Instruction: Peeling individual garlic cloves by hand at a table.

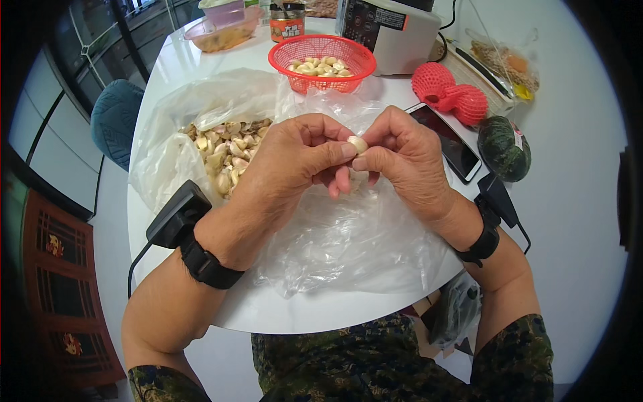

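Note:
A pale garlic clove (357, 144) is pinched between the fingertips of my left hand (306, 151) and my right hand (407, 156), above the table. Beneath both hands spreads a crumpled clear plastic bag (346, 236). Left of my left hand, an opened translucent plastic bag (166, 135) holds many loose unpeeled garlic cloves (233, 151), partly hidden by that hand. Beyond my hands stands a red plastic colander (321, 85) with peeled garlic cloves (321, 67) inside.
On the right lie a smartphone (447, 140), red foam-net-wrapped items (447, 93) and a dark green squash (504, 148). A white kitchen appliance (397, 37), a labelled jar (287, 24) and a plastic container (221, 35) stand at the back. A teal chair (118, 123) is left of the white table (301, 314).

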Tool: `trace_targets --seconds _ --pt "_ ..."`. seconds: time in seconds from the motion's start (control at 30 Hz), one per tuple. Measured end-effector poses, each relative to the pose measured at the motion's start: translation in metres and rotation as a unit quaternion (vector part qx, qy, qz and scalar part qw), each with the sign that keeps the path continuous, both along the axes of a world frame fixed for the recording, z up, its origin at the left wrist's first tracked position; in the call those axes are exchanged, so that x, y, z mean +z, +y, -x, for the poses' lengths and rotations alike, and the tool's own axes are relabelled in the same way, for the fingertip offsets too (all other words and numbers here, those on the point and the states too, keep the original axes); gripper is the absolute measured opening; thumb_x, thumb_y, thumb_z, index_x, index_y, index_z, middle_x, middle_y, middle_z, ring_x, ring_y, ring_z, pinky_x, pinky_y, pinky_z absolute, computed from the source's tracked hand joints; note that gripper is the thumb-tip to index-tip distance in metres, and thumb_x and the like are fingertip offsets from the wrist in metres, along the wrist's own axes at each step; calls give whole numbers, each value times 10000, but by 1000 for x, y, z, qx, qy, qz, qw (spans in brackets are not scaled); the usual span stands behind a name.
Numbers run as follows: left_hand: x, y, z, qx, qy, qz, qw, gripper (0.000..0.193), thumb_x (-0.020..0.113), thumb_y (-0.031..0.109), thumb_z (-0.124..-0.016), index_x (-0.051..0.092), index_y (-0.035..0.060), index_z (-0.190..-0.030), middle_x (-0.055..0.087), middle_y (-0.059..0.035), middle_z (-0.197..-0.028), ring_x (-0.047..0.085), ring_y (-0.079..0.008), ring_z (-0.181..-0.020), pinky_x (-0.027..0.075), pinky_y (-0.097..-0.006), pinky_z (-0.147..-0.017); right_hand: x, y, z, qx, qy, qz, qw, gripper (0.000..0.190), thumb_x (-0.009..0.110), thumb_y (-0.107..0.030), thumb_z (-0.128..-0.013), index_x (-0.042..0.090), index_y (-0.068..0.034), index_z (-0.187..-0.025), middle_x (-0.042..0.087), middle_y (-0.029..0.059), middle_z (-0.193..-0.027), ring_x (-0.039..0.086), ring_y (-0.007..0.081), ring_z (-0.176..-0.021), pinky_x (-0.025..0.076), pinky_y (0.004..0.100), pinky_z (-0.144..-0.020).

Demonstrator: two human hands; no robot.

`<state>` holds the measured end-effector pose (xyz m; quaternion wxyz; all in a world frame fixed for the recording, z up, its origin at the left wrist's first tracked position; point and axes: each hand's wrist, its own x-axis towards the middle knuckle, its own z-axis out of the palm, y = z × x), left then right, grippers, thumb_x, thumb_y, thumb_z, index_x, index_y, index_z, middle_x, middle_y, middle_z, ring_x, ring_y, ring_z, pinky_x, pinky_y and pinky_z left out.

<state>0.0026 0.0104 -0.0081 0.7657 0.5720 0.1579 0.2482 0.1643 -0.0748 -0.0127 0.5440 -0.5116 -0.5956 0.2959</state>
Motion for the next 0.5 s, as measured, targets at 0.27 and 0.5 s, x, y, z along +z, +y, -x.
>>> trace_targets --seconds 0.27,0.5 --pt "-2 -6 0 32 -14 -55 998 158 674 130 -835 587 26 -917 624 -46 -782 570 -97 -592 460 -201 -547 0 0 1 -10 9 -30 999 127 657 -43 -794 535 -7 -793 620 56 -696 597 73 -604 495 207 -482" --pt "-2 -7 -2 26 -50 -115 992 148 665 109 -836 580 20 -916 629 -54 -780 610 -116 -642 478 -207 -571 4 -4 0 5 -10 26 1000 130 644 -80 -818 532 -18 -792 627 43 -679 598 63 -606 482 189 -480"
